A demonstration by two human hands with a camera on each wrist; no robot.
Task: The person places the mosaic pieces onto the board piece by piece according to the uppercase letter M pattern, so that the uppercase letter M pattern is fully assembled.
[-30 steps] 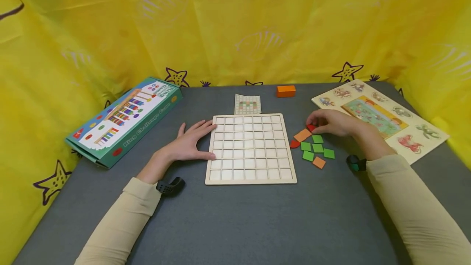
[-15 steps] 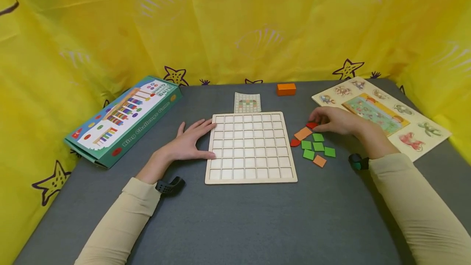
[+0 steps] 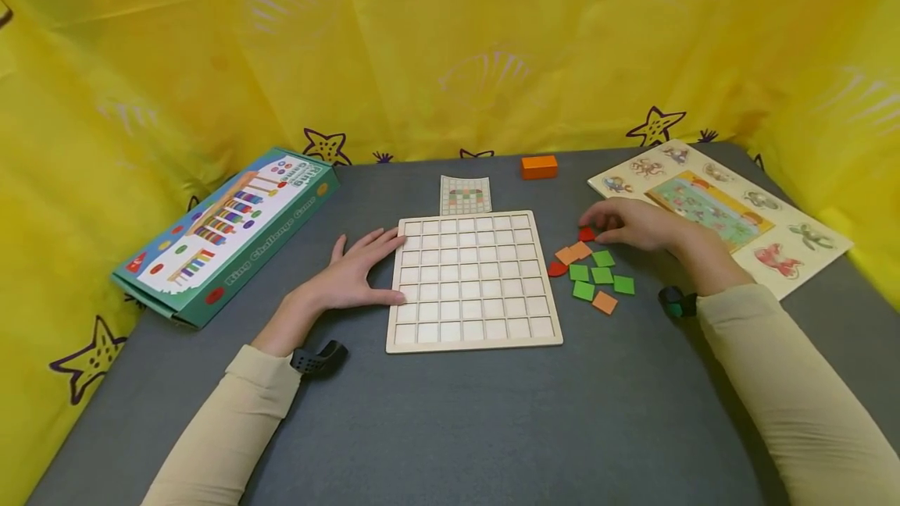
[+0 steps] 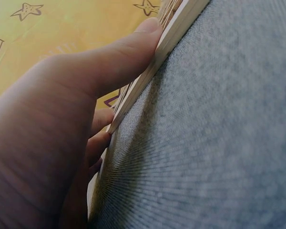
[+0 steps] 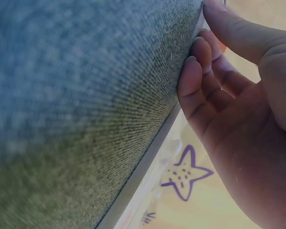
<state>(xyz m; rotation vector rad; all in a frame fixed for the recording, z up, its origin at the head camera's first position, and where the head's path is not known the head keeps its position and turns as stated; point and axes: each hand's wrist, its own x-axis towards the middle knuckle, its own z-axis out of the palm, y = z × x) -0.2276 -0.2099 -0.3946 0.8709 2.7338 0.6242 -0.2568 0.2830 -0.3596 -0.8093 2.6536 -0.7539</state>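
Note:
My left hand (image 3: 351,273) is spread, its thumb and fingertips touching the left edge of a wooden grid board (image 3: 474,347). In the left wrist view, the thumb (image 4: 128,59) lies against the wooden rim (image 4: 169,40). My right hand (image 3: 636,222) is low over the table to the right of the board, fingers curled, pinching a small red tile (image 3: 587,234). Two orange tiles (image 3: 580,250) lie against each other just below it, with another red tile (image 3: 557,269) at their left. Several green square tiles (image 3: 601,276) and one more orange tile (image 3: 605,303) lie nearer.
A small pattern card (image 3: 465,195) lies beyond the board's far edge. An orange block (image 3: 538,168) stands farther back. A green Ring Challenge Game box (image 3: 225,233) is at the left, and a wooden picture puzzle board (image 3: 794,256) lies under the right forearm's far side.
The right hand has shifted the red tile slightly, and the two orange tiles now show side by side where one showed before. The left hand stays at the board. The head view has turned slightly.

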